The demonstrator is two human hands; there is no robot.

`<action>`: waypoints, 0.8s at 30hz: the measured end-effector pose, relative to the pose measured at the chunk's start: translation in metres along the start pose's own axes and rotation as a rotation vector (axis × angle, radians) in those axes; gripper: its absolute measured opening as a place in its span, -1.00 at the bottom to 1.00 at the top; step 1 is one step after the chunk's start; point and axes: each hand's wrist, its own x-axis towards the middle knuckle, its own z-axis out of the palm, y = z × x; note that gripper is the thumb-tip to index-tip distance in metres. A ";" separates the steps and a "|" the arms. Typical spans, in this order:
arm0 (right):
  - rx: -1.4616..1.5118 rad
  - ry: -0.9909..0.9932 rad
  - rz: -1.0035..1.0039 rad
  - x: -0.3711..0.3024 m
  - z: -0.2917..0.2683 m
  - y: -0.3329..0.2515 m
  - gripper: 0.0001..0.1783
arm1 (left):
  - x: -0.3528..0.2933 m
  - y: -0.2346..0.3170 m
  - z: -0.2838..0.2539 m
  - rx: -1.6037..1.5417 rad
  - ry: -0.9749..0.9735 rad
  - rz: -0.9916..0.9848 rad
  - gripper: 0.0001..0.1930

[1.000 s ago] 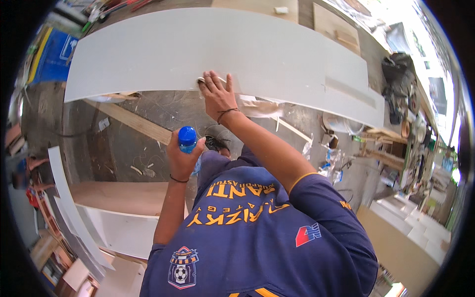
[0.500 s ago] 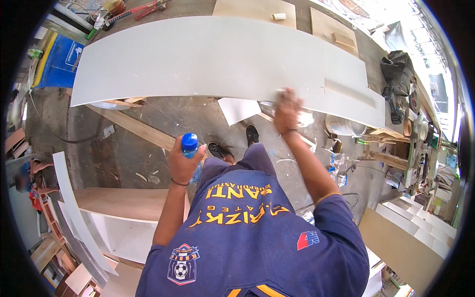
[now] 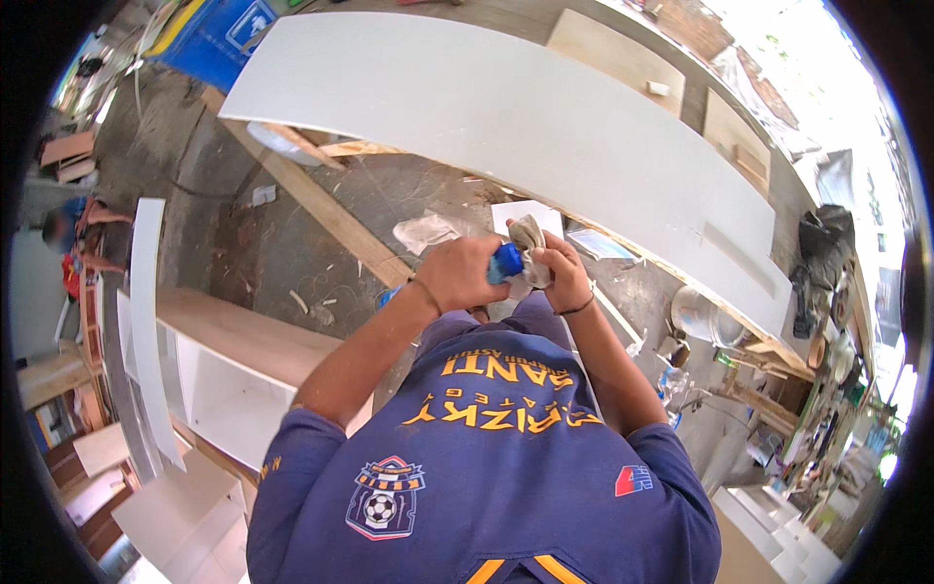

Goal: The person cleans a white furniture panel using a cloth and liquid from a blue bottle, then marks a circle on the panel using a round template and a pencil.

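My left hand (image 3: 457,271) is wrapped round a bottle with a blue cap (image 3: 505,263), tipped so that the cap points right. Against the cap end sits a crumpled off-white rag (image 3: 529,245), gripped in the fingers of my right hand (image 3: 564,276). Both hands are together in front of my body, on the near side of a long white panel (image 3: 486,92). Most of the bottle's body is hidden by my left hand. Whether liquid is coming out cannot be seen.
Beyond the panel lie plywood pieces (image 3: 623,63). A wooden plank (image 3: 311,190) slants across the floor at left, near a pale cloth (image 3: 425,233). An unfinished cabinet (image 3: 229,399) stands at near left. At right are a white bucket (image 3: 698,316) and a black plastic bag (image 3: 822,248).
My right hand has come off the panel and toward me with the rag. My left hand has moved up and right, tilting the bottle against it. The whole view has turned.
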 end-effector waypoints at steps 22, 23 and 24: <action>-0.006 0.191 -0.229 -0.014 0.017 0.020 -0.69 | 0.028 -0.007 -0.029 0.387 -0.155 0.100 -0.57; 0.074 0.239 -0.226 -0.013 0.013 0.019 -0.69 | 0.025 -0.011 -0.024 0.316 -0.112 0.104 -0.56; 0.146 0.297 -0.228 -0.014 0.004 0.012 -0.70 | 0.024 -0.013 -0.020 0.241 -0.069 0.120 -0.55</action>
